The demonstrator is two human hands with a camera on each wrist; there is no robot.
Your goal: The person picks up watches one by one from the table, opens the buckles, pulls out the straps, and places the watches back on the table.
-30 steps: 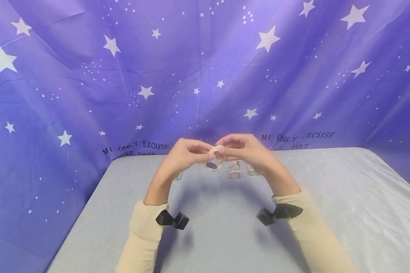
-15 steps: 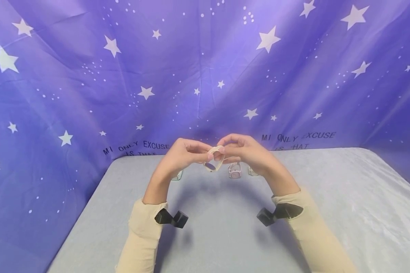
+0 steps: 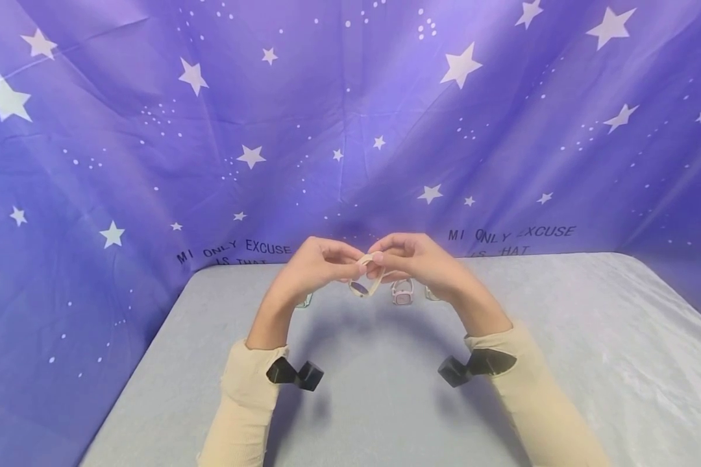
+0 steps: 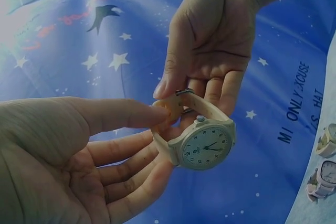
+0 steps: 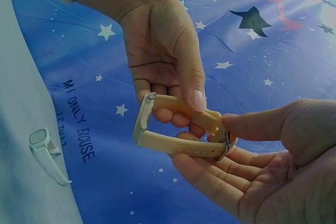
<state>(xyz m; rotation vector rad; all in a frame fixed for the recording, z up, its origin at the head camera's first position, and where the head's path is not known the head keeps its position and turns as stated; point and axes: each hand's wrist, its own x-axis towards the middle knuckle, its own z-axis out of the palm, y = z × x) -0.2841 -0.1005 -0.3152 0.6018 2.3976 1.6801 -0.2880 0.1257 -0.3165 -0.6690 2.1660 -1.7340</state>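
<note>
A cream wristwatch (image 3: 359, 289) with a round white dial is held up above the table between both hands. My left hand (image 3: 315, 263) pinches one part of its strap between thumb and fingers. My right hand (image 3: 416, 256) pinches the strap at the metal buckle (image 5: 227, 144), thumb pressed against it. The strap (image 5: 181, 144) forms a closed loop, its two ends overlapping at the buckle. In the left wrist view the dial (image 4: 206, 148) faces the camera, below the joined ends. Fingertips partly cover the overlap.
A pink square watch (image 3: 402, 297) and a pale watch (image 3: 432, 294) lie on the grey cloth-covered table (image 3: 374, 395), behind the right hand. Under the left wrist lies a pale green watch (image 3: 305, 301). A purple star-patterned curtain (image 3: 350, 117) hangs behind the table.
The watch has tilted, its dial side shifting slightly left and the loop looking narrower. The right hand's upper fingers have come down a little and closer to the strap. Both hands keep their hold.
</note>
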